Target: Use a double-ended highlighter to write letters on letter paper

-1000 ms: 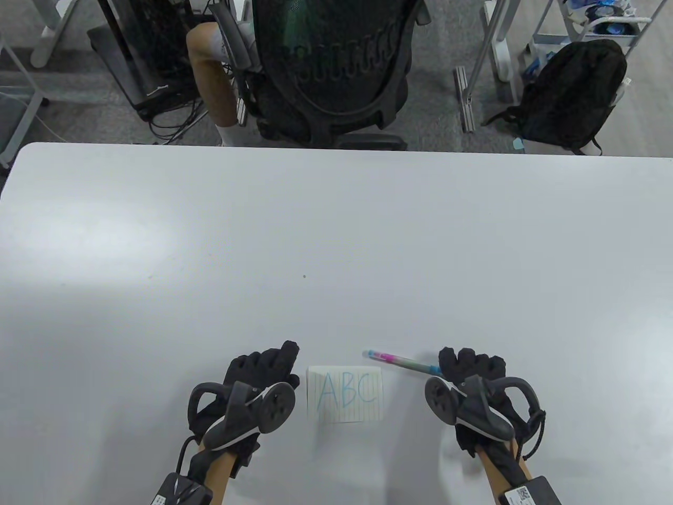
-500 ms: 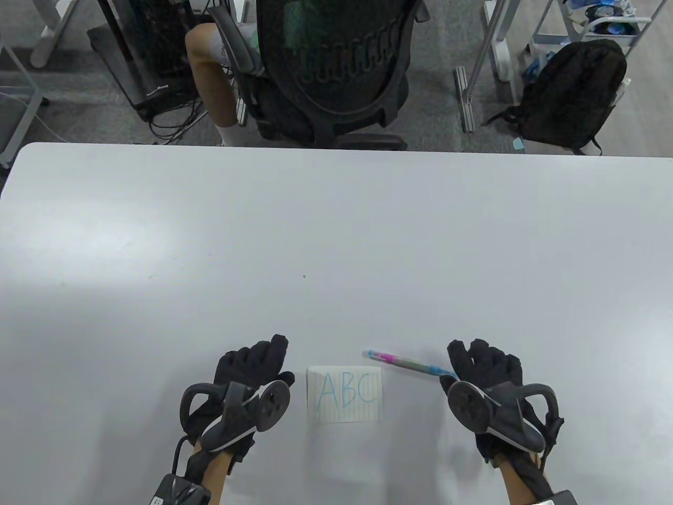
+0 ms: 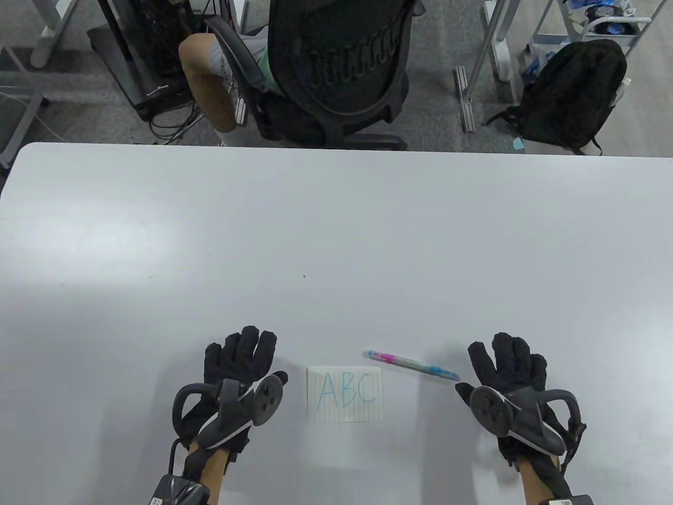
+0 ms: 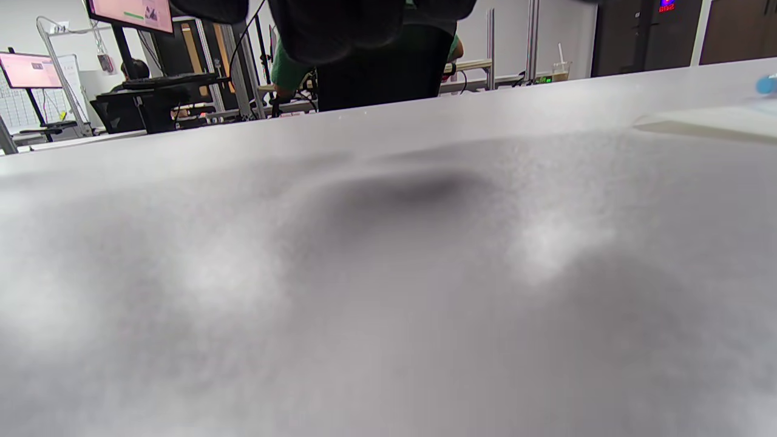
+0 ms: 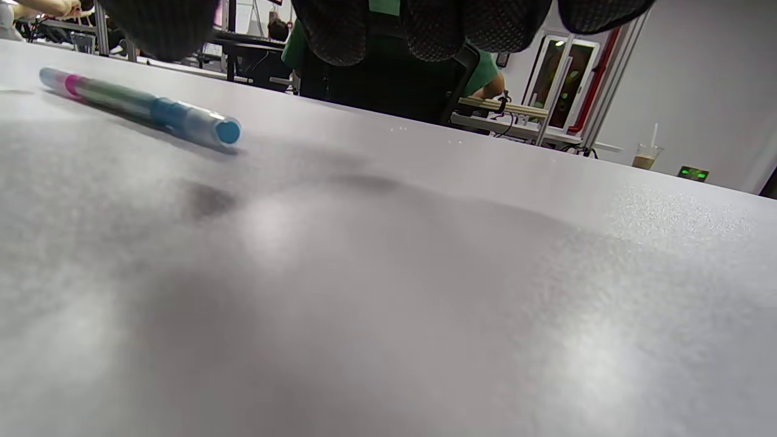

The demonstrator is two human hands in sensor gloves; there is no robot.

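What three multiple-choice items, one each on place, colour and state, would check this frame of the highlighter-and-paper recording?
1. Where does the highlighter lie?
A. on the letter paper
B. on the table, beyond the paper's far right corner
C. in the right hand

2. What colour are the letters ABC?
A. blue
B. pink
C. black

3. What is the left hand doing?
A. pinching the paper
B. gripping the highlighter
C. holding nothing, fingers spread

Key: 1 B, the table view shows it on bare tabletop, clear of both paper and right hand. 2 A, the strokes are light blue. 3 C, it sits left of the paper without touching it.
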